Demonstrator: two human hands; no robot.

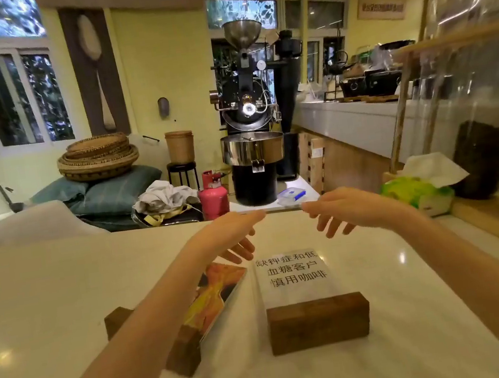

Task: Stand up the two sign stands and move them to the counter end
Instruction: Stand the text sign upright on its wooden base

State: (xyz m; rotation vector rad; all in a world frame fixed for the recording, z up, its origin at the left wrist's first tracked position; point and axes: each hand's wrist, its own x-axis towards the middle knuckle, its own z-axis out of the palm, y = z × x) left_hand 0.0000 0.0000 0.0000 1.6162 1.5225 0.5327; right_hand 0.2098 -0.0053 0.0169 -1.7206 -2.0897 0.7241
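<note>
Two sign stands lie flat on the white counter (48,297). The right sign stand (318,321) has a dark wooden block base and a clear panel (292,274) with black Chinese text lying away from me. The left sign stand (181,352) lies at an angle, its orange and yellow picture panel (218,292) partly under my left forearm. My left hand (235,234) hovers with fingers apart over the picture panel's far end. My right hand (337,210) is spread above the far end of the clear panel. Neither hand holds anything.
A green tissue pack (419,194) sits at the counter's right side beside dark jars on a wooden shelf. Beyond the far edge stand a coffee roaster (251,143), a pink gas cylinder (213,198) and a blue-lidded box (291,197).
</note>
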